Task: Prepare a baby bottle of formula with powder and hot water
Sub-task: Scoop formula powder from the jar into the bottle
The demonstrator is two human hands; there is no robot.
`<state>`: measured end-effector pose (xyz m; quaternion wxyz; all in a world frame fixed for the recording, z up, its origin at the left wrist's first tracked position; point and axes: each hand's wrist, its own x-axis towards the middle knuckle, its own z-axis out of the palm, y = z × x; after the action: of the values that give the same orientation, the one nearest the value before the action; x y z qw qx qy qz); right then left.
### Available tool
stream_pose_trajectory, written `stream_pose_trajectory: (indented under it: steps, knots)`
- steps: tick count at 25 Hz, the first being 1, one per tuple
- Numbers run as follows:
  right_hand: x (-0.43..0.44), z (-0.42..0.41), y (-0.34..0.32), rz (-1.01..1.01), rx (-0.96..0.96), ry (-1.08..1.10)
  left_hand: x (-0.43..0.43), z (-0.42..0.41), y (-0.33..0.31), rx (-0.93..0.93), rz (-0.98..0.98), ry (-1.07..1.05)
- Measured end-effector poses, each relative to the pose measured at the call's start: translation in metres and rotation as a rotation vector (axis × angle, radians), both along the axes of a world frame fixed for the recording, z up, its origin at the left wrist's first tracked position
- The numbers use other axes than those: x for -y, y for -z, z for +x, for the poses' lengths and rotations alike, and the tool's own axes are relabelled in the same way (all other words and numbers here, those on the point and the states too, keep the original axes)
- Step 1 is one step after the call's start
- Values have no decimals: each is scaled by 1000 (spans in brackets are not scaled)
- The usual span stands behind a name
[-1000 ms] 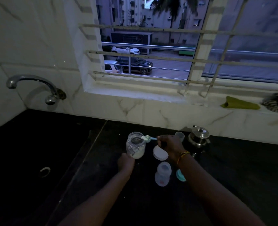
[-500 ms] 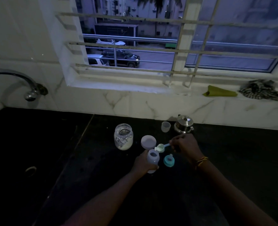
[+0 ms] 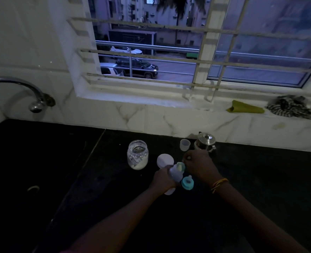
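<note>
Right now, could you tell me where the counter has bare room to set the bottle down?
The counter is bare right of the right hand and left of the jar toward the sink. Between jar, lid, cup and kettle it is crowded.

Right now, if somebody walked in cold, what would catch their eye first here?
Probably the two hands meeting mid-counter: the left hand holds the baby bottle while the right hand tips a pale scoop at its mouth. Just left stands the open glass jar of powder, its white lid beside it, and a teal nipple ring lies by the bottle. Behind, a steel pot sits against the wall.
</note>
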<state>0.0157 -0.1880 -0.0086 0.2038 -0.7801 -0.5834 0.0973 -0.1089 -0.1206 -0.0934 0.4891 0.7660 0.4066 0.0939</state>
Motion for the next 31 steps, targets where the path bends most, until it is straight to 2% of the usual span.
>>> stream_pose_trajectory:
  steps: [4,11,25,31]
  knots:
    - [8,-6,1,-20,257,-236,4,2,-5,47,-14,-68]
    - [21,-12,0,-87,432,-384,4,4,-7,102,-58,-125]
    - [33,-15,28,202,555,-403,11,8,-8,147,0,-215]
    - [34,-11,33,257,572,-407,12,7,-11,180,-1,-199]
